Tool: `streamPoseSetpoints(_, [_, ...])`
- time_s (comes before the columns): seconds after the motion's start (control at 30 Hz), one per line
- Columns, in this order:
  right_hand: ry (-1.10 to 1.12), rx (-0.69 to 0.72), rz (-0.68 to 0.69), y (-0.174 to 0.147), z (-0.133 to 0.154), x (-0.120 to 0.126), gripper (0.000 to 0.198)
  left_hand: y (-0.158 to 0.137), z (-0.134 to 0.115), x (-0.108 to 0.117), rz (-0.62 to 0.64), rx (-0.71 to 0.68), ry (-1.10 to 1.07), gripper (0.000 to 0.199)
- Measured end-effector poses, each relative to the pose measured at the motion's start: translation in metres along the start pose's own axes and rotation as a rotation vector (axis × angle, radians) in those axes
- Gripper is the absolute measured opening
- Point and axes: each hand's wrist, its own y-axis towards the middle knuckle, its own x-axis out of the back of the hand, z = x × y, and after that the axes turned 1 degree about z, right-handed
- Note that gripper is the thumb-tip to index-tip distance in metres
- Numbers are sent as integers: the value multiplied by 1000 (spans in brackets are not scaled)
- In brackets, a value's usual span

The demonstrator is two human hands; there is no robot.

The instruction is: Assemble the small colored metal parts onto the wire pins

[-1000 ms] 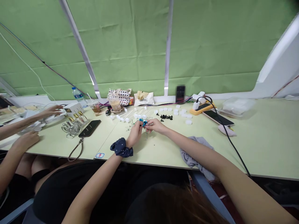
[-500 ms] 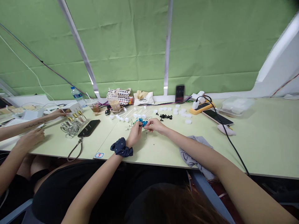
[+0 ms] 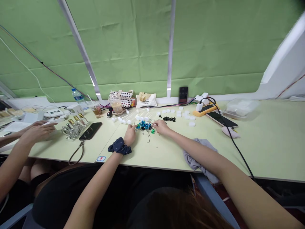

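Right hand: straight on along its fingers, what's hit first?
Probably the pile of small shiny blue pieces, just left of the right hand's fingertips. Thin bent grey metal-looking rods lie among them, so one could be met first; depth is unclear.

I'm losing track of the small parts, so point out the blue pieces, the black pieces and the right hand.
Blue pieces (image 3: pixel 143 123): head view, on the cluster between the hands.
Black pieces (image 3: pixel 169 119): head view, middle of the group.
Right hand (image 3: pixel 162 128): head view, back of the hand.
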Motion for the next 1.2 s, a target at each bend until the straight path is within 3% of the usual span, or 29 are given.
streamPoseSetpoints(0.2, [119, -73, 17, 8, -14, -3, 12, 1, 2, 7, 63, -16, 99, 42])
streamPoseSetpoints(0.33, [100, -35, 36, 8, -8, 11, 19, 2, -2, 10, 21, 75, 161, 29])
streamPoseSetpoints(0.47, [38, 46, 400, -9, 22, 51, 27, 1, -4, 11, 14, 167, 211, 19])
streamPoseSetpoints(0.57, [138, 15, 711, -33, 35, 75, 33, 0, 0, 9, 13, 130, 192, 17])
streamPoseSetpoints(0.67, [290, -124, 1019, -56, 23, 82, 39, 0, 8, 6, -67, 59, 206, 19])
streamPoseSetpoints(0.73, [368, -185, 1122, -64, 3, 80, 42, 0, 12, 4, -107, 70, 226, 23])
streamPoseSetpoints(0.83, [551, -263, 1098, -62, -25, 71, 43, 0, 13, 3, -66, 145, 208, 30])
streamPoseSetpoints(0.93, [667, -275, 1041, -48, -34, 54, 42, -1, 5, 6, 34, 111, 190, 39])
streamPoseSetpoints(1.1, [794, -168, 884, -17, -11, 16, 38, -2, -10, 13, 228, 1, 162, 42])
streamPoseSetpoints(1.2, [837, -153, 728, -6, 6, 3, 37, -1, -11, 14, 234, -50, 127, 37])
